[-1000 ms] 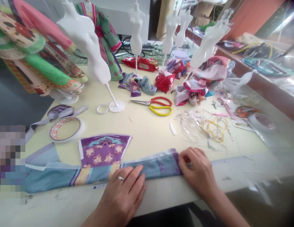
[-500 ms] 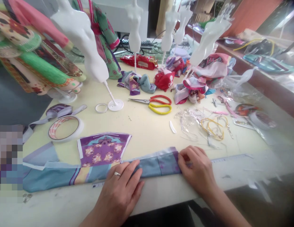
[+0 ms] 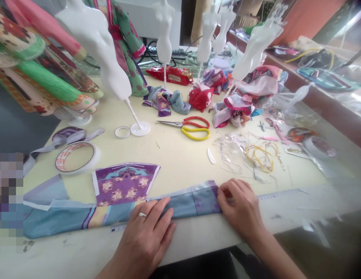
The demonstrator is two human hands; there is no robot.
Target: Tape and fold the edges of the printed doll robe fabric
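Note:
A long folded strip of blue fabric [image 3: 180, 205] with purple and yellow bands lies along the table's front edge. My left hand [image 3: 151, 228], with a ring on one finger, rests flat on its middle. At the strip's right end, my right hand [image 3: 240, 203] has its fingertips pinched on the purple edge. Behind the strip lies a purple flowered fabric piece [image 3: 125, 186] with white borders. A ruler [image 3: 280, 193] shows to the right of my right hand; part of it is hidden under the fabric.
Scissors [image 3: 194, 128] with red and yellow handles lie mid-table. A tape roll [image 3: 95, 157] is at left, a white mannequin [image 3: 110, 66] behind it. Chains and yellow cord [image 3: 258, 159] lie right. Crumpled fabrics [image 3: 238, 110] and more mannequins stand farther back.
The whole view has shifted slightly, so things appear a little farther left. Both hands keep their places on the blue strip.

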